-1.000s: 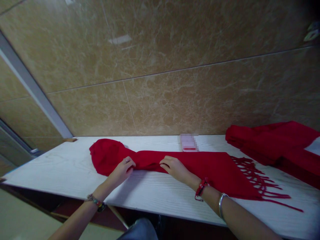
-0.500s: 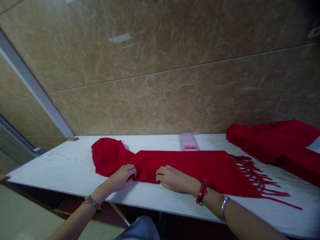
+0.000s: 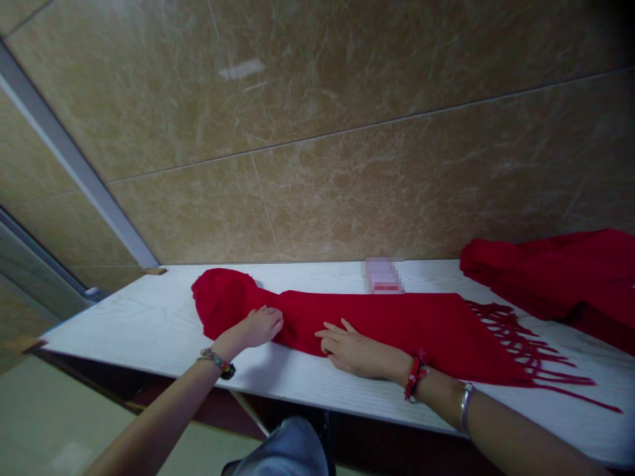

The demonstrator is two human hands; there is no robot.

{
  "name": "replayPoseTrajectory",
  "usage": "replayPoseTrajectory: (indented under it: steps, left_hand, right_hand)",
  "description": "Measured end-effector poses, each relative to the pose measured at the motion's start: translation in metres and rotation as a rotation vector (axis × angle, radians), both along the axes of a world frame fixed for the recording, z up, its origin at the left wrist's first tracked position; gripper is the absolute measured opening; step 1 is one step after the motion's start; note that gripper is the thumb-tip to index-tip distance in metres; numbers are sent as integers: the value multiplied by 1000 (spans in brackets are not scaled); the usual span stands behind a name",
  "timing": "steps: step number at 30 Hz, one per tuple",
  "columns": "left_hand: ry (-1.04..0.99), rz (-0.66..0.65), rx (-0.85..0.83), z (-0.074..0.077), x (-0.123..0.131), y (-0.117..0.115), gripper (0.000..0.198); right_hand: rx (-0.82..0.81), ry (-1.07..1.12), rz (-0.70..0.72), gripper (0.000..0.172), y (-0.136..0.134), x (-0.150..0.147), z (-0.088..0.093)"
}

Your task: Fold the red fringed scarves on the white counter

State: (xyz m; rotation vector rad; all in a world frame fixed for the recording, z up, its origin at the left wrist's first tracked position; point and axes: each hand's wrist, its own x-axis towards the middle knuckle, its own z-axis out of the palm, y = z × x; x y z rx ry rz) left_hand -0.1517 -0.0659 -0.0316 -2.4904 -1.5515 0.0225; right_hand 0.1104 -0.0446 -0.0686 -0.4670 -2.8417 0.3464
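A red fringed scarf point(image 3: 387, 324) lies lengthwise on the white tabletop point(image 3: 149, 324). Its right part is flat, with tassels spread at the end, while its left end is bunched into a rounded heap. My left hand point(image 3: 261, 325) rests at the narrow gathered part beside the heap, its fingers curled down on the cloth; the fingertips are partly hidden. Over the near edge of the flat part, my right hand point(image 3: 350, 349) touches the scarf with its fingers spread apart.
More folded red cloth point(image 3: 550, 271) lies at the back right. A pinkish, blurred-out packet point(image 3: 383, 276) sits between the scarf and the marbled wall point(image 3: 317, 192). Below the table's front edge are dark open compartments point(image 3: 387, 443) and my knee point(image 3: 292, 449).
My right hand's fingers have spread from a curled position. My left hand has moved slightly up on the gathered cloth. The whole view has shifted a little.
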Motion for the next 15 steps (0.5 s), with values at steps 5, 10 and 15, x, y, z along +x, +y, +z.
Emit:
replayPoseTrajectory:
  steps: [5, 10, 15]
  left_hand:
    - [-45, 90, -174, -15, 36, 12, 40]
    - [-72, 285, -412, -17, 23, 22, 60]
    - [-67, 218, -295, -10, 24, 17, 58]
  right_hand:
    - [-82, 7, -22, 37, -2, 8, 7]
    - [-86, -48, -19, 45, 0, 9, 6]
    - [-78, -49, -10, 44, 1, 8, 4]
